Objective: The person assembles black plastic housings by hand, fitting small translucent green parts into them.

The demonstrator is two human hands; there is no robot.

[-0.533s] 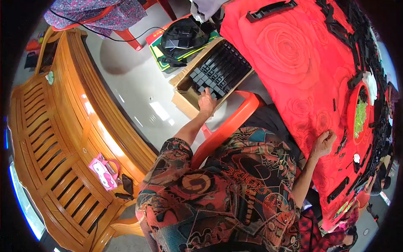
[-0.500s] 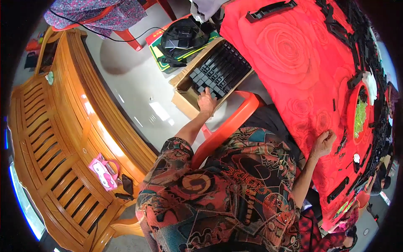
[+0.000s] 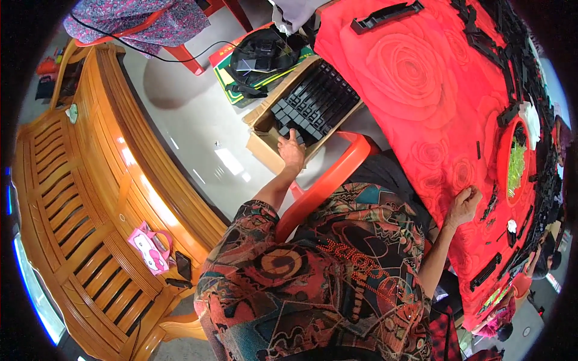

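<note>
My left hand [image 3: 291, 150] reaches down into the near end of an open cardboard box [image 3: 263, 144]. Its fingers are closed at a black plastic part [image 3: 300, 138], partly hidden by the hand. Rows of similar black plastic parts [image 3: 322, 90] lie packed side by side in the box. Above the edge of the red rose-patterned tablecloth [image 3: 415, 66], my right hand [image 3: 464, 206] is held with its fingers curled together. Whatever it may hold is hidden.
A red plastic stool [image 3: 337, 165] stands between me and the box. Beyond the box, a black bag [image 3: 265, 57] rests on a green-and-red carton. The table carries a red basin [image 3: 509, 162] and heaps of black parts [image 3: 481, 45]. A wooden bench [image 3: 90, 198] is at left.
My left hand has shifted slightly left and toward me inside the box, and its fingers have drawn in. My right hand stays nearly where it was.
</note>
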